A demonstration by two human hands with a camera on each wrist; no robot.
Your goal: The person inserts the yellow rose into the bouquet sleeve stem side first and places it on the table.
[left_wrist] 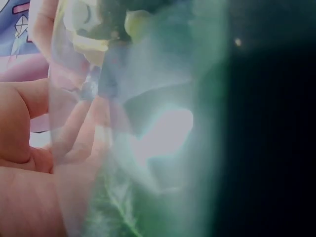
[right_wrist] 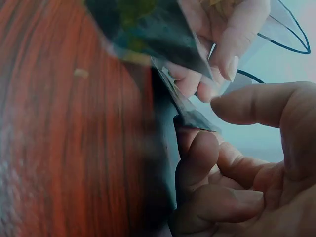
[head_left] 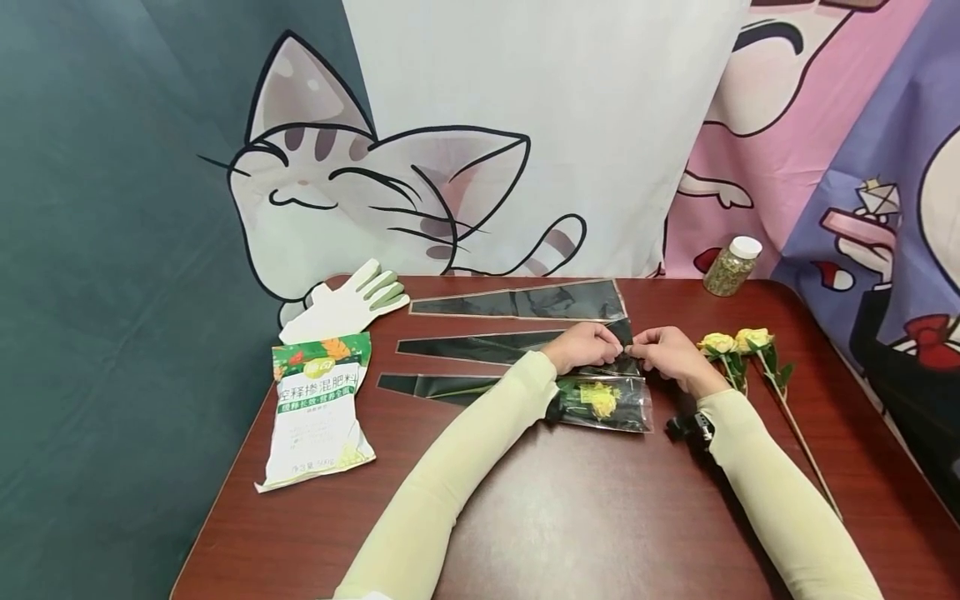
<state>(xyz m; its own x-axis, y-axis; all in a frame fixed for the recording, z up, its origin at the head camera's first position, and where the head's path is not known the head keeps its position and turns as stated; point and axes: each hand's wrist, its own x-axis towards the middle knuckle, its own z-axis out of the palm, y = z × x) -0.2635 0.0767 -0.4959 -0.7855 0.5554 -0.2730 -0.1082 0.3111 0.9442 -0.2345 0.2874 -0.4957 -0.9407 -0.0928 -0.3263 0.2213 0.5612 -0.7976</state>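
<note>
My left hand and right hand meet at the wide right end of the middle flower sleeve, a tapered black bag with a clear face. The left hand pinches the sleeve's mouth between thumb and fingers. Close beside it, the right hand pinches the edge with its thumb and curled fingers; the sleeve's mouth stands partly lifted there. Just in front lies another sleeve with a yellow flower inside, partly covered by my left forearm. A blurred clear film fills much of the left wrist view.
A third sleeve lies at the back. Two yellow roses on long stems rest at the right, near a white-lidded jar. At the left are a fertilizer bag and white-green gloves on the red-brown table.
</note>
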